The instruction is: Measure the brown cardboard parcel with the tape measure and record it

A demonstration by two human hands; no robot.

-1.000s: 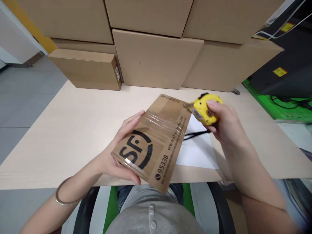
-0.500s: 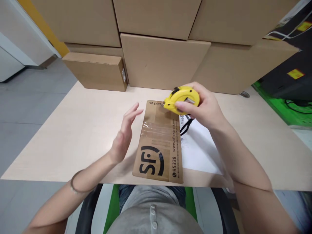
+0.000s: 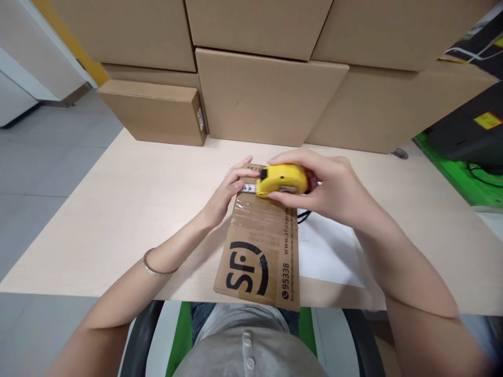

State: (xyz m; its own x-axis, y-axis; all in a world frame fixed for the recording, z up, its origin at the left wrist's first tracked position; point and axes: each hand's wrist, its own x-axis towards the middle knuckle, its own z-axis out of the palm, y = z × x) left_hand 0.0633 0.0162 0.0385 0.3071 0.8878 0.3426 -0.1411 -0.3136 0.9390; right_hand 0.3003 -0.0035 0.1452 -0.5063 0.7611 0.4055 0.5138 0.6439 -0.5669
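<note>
A flat brown cardboard box [image 3: 255, 251] with black SF lettering and clear tape across it lies on the table, its near end at the front edge. Above its far end, my right hand [image 3: 326, 183] is closed around a yellow tape measure [image 3: 285, 179]. A short length of white blade [image 3: 250, 188] sticks out to the left, across the box's upper part. My left hand [image 3: 226, 193] pinches the blade's end by the box's left edge, a finger reaching toward the case. The blade's tip is hidden by these fingers. A black wrist strap [image 3: 304, 215] hangs below my right hand.
White paper [image 3: 330, 251] lies right of the box, partly beneath it. Large cardboard boxes [image 3: 267, 99] are stacked along the table's back, with a smaller carton [image 3: 153, 115] at the left. A dark machine on a green surface [image 3: 444, 162] is at the right.
My right hand has lowered the tape measure and turned it over the box. My left hand has moved up and right and taken the blade's end, and some blade now shows.
</note>
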